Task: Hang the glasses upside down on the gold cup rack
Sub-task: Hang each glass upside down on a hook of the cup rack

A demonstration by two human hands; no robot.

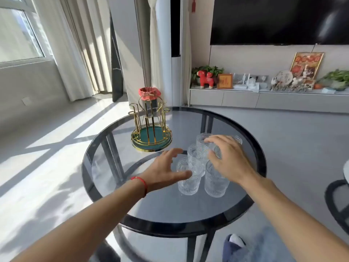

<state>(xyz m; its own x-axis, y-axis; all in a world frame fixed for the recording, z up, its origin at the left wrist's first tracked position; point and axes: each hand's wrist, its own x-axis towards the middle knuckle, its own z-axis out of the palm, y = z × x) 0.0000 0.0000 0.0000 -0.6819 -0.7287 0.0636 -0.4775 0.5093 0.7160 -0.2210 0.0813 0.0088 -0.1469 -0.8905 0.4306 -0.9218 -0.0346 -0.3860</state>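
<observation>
Several clear ribbed glasses stand upright in a cluster on the round dark glass table point(151, 210). My left hand point(164, 171) is open, its thumb touching the side of the nearest left glass point(188, 178). My right hand point(224, 157) hovers over the cluster with fingers spread, fingertips on the rim of a glass in the middle point(203, 143); another glass point(215, 183) stands just below that hand. The gold cup rack point(151, 125), with a green base and bare hooks, stands at the table's far left.
A small bin with a red liner point(150, 94) stands on the floor behind the rack. A dark chair edge point(338, 203) shows at right. My slippered foot point(234, 244) is under the table's near edge. A TV console point(264, 97) lines the far wall.
</observation>
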